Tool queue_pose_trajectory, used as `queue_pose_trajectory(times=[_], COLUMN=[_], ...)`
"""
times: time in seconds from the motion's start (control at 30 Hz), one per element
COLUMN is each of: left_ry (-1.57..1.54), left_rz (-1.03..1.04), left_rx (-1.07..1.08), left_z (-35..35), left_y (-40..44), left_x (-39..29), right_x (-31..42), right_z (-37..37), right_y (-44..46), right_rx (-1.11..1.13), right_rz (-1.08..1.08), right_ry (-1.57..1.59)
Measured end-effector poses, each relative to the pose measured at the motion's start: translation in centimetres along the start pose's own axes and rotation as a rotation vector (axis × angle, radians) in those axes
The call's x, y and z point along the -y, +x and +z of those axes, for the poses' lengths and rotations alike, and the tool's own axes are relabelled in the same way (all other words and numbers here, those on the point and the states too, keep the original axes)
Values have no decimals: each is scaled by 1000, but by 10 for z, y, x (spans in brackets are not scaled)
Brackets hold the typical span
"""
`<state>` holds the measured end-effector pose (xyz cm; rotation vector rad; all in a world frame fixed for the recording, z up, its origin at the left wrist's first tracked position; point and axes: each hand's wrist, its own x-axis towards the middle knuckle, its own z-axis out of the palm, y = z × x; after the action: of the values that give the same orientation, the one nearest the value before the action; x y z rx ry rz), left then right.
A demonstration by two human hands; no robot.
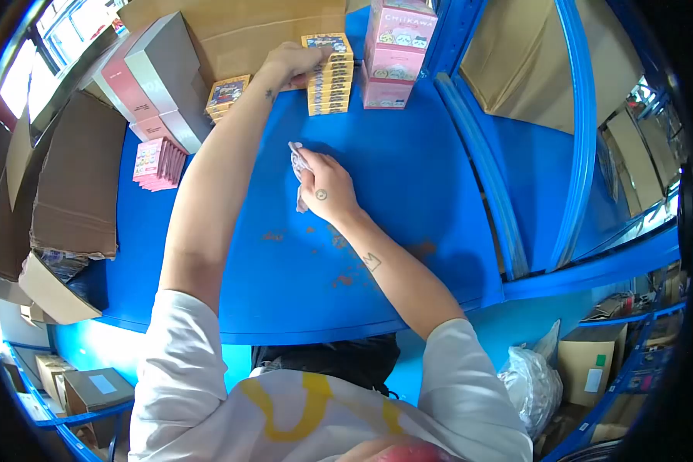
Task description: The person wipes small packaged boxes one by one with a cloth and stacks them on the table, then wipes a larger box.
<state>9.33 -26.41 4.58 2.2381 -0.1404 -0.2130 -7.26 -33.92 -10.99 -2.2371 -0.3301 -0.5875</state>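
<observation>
The yellow boxes [330, 91] stood in a tall stack at the far side of the blue desk [416, 177], just left of the pink boxes [396, 58]. They looked light and fairly stiff, with smooth faces that might slide on one another; opposite side edges seemed the safest hold. The cloth [296, 163], near the middle, looked soft, light and hard to damage, best gathered in a bunch.

The left arm reached far, nearly straight, its hand [291, 65] at the stack's upper left, fingers partly bent against it; whether they gripped a box could not be told. The right arm angled inward, its hand [331, 186] low over the desk, fingers closed around the crumpled cloth.
</observation>
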Motion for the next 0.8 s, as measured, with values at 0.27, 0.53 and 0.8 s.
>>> queue_pose_trajectory(times=[0.27,0.53,0.8], left_ry=[-638,-1357,-1663], left_rz=[44,237,25], left_rx=[2,332,369], left_z=[-26,-31,39], left_y=[-24,-102,-166], left_x=[27,120,157], right_x=[0,-8,19], right_z=[3,-11,-13], right_y=[-1,10,10], right_rx=[14,-393,-404], right_rz=[6,137,-369], right_ry=[18,516,211])
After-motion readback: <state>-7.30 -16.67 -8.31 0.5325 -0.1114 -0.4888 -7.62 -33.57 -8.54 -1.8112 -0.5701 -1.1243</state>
